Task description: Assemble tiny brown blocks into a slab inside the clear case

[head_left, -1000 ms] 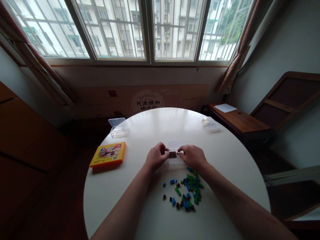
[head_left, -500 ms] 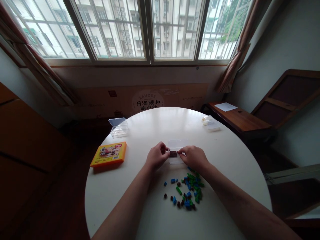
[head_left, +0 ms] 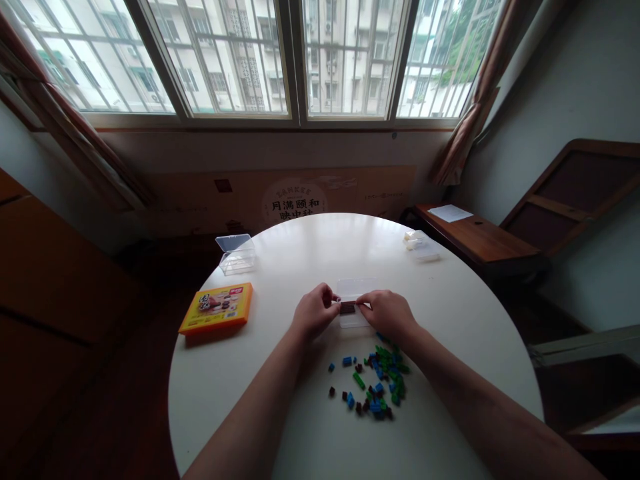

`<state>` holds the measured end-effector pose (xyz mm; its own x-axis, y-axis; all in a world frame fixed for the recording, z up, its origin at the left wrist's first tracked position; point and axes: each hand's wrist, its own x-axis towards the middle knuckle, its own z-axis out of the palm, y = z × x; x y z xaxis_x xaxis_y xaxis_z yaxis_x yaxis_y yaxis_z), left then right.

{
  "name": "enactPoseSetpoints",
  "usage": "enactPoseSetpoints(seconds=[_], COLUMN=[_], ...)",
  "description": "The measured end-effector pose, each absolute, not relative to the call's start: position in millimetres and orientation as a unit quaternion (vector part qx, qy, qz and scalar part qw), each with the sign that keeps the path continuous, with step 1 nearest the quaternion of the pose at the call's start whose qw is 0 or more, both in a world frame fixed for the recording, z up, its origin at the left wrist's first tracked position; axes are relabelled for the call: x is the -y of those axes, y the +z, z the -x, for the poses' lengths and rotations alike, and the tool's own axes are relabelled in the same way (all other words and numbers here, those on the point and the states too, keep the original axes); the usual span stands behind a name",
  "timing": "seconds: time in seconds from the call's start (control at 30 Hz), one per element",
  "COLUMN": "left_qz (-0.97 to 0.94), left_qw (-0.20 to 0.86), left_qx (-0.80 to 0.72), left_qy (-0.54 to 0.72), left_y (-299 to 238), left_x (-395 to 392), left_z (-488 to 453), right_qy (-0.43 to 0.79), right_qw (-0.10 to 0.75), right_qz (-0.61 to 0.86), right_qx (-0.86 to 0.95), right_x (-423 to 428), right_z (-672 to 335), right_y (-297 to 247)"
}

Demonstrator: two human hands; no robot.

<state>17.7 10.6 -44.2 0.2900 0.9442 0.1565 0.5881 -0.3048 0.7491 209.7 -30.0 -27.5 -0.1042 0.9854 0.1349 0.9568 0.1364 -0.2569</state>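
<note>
My left hand (head_left: 314,311) and my right hand (head_left: 387,313) pinch a small dark brown brick piece (head_left: 347,308) between their fingertips, one at each end. They hold it just above a small clear plastic box (head_left: 354,291) on the round white table (head_left: 280,267). A loose heap of blue, green and brown bricks (head_left: 376,383) lies on the table near me, under my right wrist.
An orange box (head_left: 217,308) lies at the table's left edge. An open clear box (head_left: 235,253) stands behind it, and another clear container (head_left: 421,245) sits at the far right. A wooden bench with a sheet of paper (head_left: 450,213) stands to the right, below the window.
The brown piece looks thinner, tipped a little between my fingers, and my hands have drawn slightly closer together. The view has shifted a little.
</note>
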Motion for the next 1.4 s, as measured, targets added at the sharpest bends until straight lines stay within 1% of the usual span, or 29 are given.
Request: enactPoseSetpoints(seconds=[0.47, 0.6, 0.67, 0.7, 0.77, 0.83, 0.9, 1.13, 1.4], left_qz=[-0.735, -0.708, -0.694, -0.689, -0.679, -0.669, -0.66, -0.653, -0.663], left_qw=[0.293, 0.283, 0.282, 0.282, 0.277, 0.267, 0.257, 0.232, 0.259], left_qx=[-0.515, -0.543, -0.553, -0.558, -0.569, -0.585, -0.601, -0.623, -0.599], left_qy=[0.33, 0.353, 0.363, 0.367, 0.372, 0.374, 0.372, 0.363, 0.368], left_y=[-47, -52, -53, -54, -55, -54, -53, -49, -54], left_x=[-14, -20, -22, -22, -23, -22, -22, -24, -27], left_z=[-16, -14, -13, -13, -14, -16, -19, -25, -19], right_qy=[0.058, 0.093, 0.145, 0.175, 0.22, 0.24, 0.245, 0.232, 0.251], right_qw=[0.211, 0.232, 0.238, 0.225, 0.174, 0.12, 0.087, 0.056, 0.053], right_qz=[0.629, 0.57, 0.484, 0.444, 0.388, 0.366, 0.358, 0.35, 0.362], right_qx=[0.746, 0.783, 0.829, 0.849, 0.878, 0.891, 0.897, 0.906, 0.896], right_x=[36, 45, 51, 54, 59, 64, 66, 67, 62], right_z=[-220, -229, -232, -232, -231, -228, -223, -216, -219], right_y=[-18, -2, 7, 12, 18, 22, 22, 13, 13])
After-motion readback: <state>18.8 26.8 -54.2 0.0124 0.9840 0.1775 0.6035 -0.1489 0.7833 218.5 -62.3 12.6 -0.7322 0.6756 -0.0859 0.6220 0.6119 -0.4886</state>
